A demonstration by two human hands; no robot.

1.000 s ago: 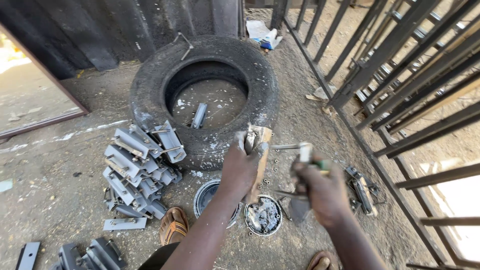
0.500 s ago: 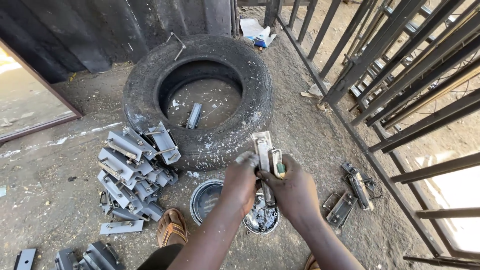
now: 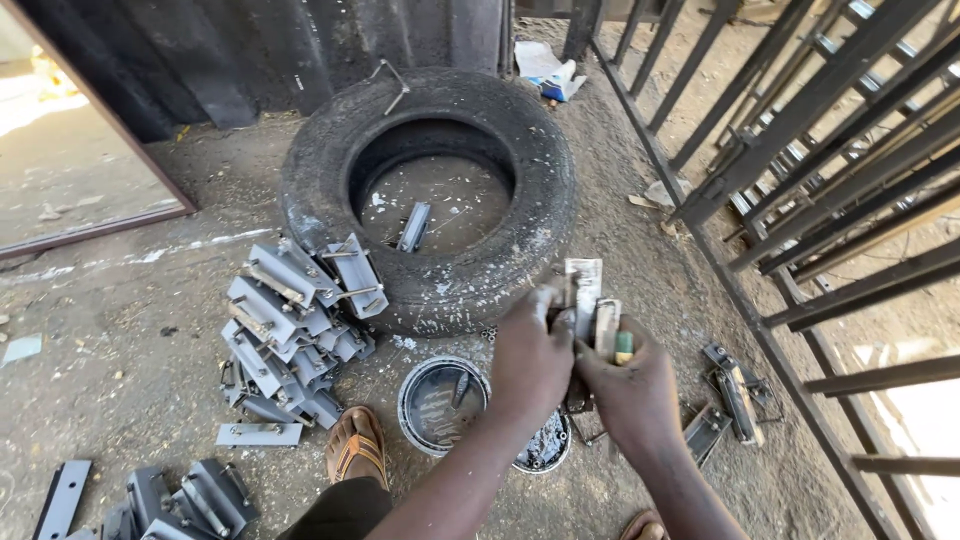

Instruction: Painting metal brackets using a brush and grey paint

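Fingers of both hands clenched on metal bracket point(image 3: 585, 290), its lower end hidden

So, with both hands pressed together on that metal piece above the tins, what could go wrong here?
The metal bracket is gripped between the left hand and right hand with bare fingers near its edges, so a slip could cut or pinch them. If dropped, it may land in the round tin or on the sandalled foot just below.
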